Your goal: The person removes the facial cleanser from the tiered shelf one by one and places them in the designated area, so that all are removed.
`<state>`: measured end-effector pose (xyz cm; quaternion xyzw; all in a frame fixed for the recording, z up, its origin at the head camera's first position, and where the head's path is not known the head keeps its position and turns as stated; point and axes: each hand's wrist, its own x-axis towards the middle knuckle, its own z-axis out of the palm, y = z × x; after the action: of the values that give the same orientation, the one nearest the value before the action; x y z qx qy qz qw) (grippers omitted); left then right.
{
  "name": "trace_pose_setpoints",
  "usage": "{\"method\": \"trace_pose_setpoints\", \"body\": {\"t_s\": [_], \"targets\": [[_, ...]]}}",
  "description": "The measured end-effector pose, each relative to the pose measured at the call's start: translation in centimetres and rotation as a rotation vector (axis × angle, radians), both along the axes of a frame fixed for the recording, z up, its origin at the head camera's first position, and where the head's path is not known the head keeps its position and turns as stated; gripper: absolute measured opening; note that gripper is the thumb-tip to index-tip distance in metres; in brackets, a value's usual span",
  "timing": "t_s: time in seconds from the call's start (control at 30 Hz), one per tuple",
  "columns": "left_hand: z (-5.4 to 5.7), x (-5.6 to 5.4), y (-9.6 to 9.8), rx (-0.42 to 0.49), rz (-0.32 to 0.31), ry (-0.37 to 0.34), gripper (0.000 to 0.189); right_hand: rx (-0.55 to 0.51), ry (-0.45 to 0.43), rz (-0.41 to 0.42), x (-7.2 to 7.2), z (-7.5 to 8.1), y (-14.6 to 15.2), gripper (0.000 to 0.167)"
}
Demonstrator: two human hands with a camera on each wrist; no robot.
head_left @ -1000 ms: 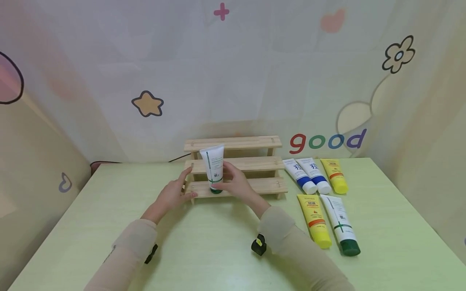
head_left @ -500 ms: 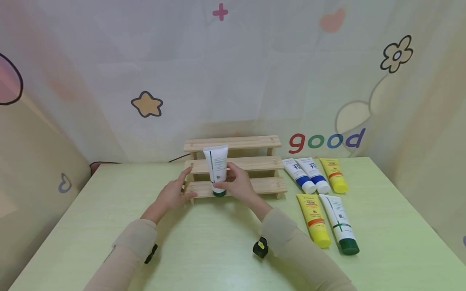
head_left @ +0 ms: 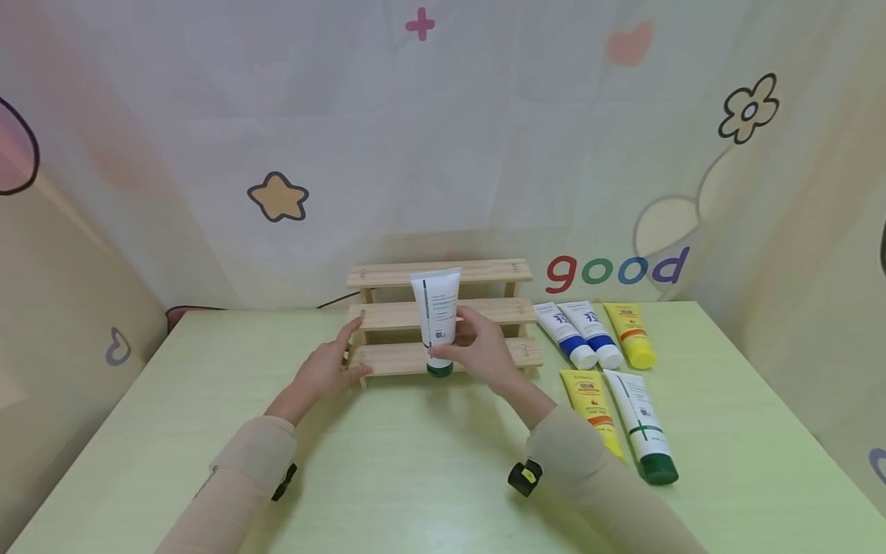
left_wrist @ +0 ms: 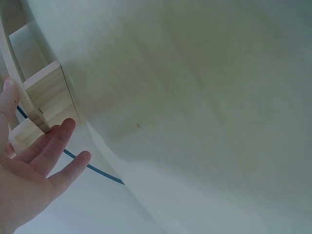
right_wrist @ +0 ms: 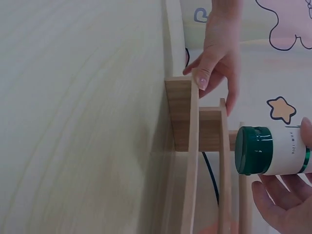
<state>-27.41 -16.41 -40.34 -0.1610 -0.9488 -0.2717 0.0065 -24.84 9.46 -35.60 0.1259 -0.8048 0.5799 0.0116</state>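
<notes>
My right hand (head_left: 484, 352) grips a white squeeze tube (head_left: 438, 308) with a dark green cap, thumb in front and fingers behind. The tube stands cap down, tilted slightly, in front of the three-tier wooden rack (head_left: 484, 311). In the right wrist view, the green cap (right_wrist: 254, 150) is apart from the shelves. My left hand (head_left: 325, 369) holds the rack's left end, its thumb on the lowest shelf and its index finger reaching up to the middle one. The left wrist view shows the fingers (left_wrist: 56, 144) around the shelf end.
Right of the rack lie two white-and-blue tubes (head_left: 564, 338) (head_left: 594, 336), a yellow tube (head_left: 631, 335), another yellow tube (head_left: 590, 400) partly behind the right sleeve, and a white tube with a green cap (head_left: 640, 423). A printed curtain (head_left: 443, 154) hangs behind the table.
My right hand has moved the white tube to the right along the rack's front and a little nearer to me. The left hand stays on the rack's left end.
</notes>
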Motion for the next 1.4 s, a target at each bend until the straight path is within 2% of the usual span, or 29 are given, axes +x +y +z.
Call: {"method": "trace_pose_setpoints", "body": {"t_s": [0.53, 0.87, 1.1, 1.4], "targets": [[-0.2, 0.1, -0.2, 0.005, -0.007, 0.005, 0.083, 0.125, -0.017, -0.061, 2.2, 2.3, 5.1, 0.059], [-0.2, 0.0, -0.2, 0.009, -0.01, 0.0, 0.084, 0.193, -0.004, -0.123, 3.8, 3.6, 9.9, 0.062], [-0.2, -0.1, -0.2, 0.014, -0.019, 0.001, 0.084, 0.232, -0.013, -0.19, 5.1, 3.7, 13.9, 0.069], [-0.1, 0.0, -0.2, 0.012, -0.016, 0.003, 0.083, 0.305, -0.071, -0.242, 5.9, 2.5, 18.4, 0.075]]}}
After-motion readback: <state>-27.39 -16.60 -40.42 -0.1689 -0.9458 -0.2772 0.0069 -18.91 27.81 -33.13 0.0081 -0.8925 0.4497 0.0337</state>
